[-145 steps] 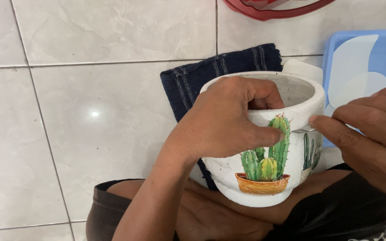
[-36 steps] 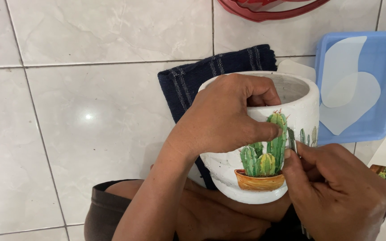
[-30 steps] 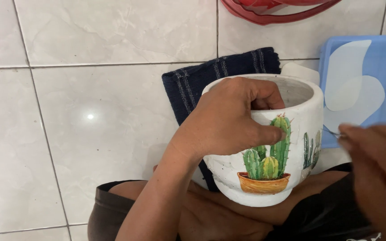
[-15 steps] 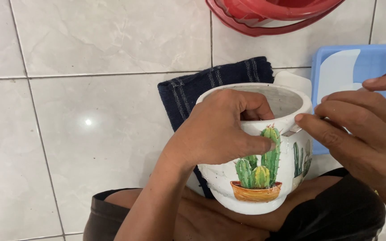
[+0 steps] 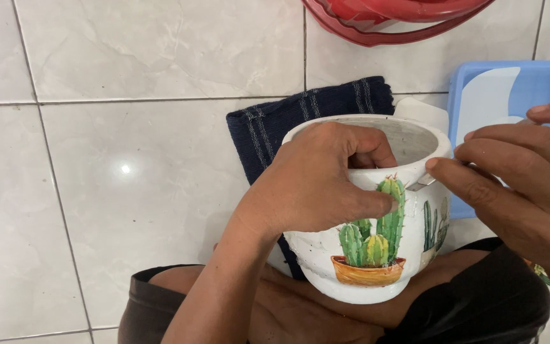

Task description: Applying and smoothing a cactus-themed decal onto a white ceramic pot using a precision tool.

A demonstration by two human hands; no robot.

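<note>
Left hand [image 5: 316, 181] clamped over rim of white cactus pot [image 5: 377, 255], thumb on decal. Right hand [image 5: 520, 185] pinching thin metal blade [image 5: 423, 185] against pot wall. Blue tray [image 5: 542, 76] beyond right hand.

Bright, even light falls from overhead, and it leaves one small hard glint on the glossy tiled floor [image 5: 125, 169] with a wider soft sheen around it. Shadows are faint: a pale one spreads on the tiles just beside the left hand [image 5: 316, 181] and forearm, and the inside of the white cactus-printed pot [image 5: 377, 255] is only a little greyer than its rim. The centre is sharp enough to show the printed spines, while the right hand [image 5: 523, 191] at the frame edge is slightly soft, and the tile joints bow a little toward the borders.
</note>
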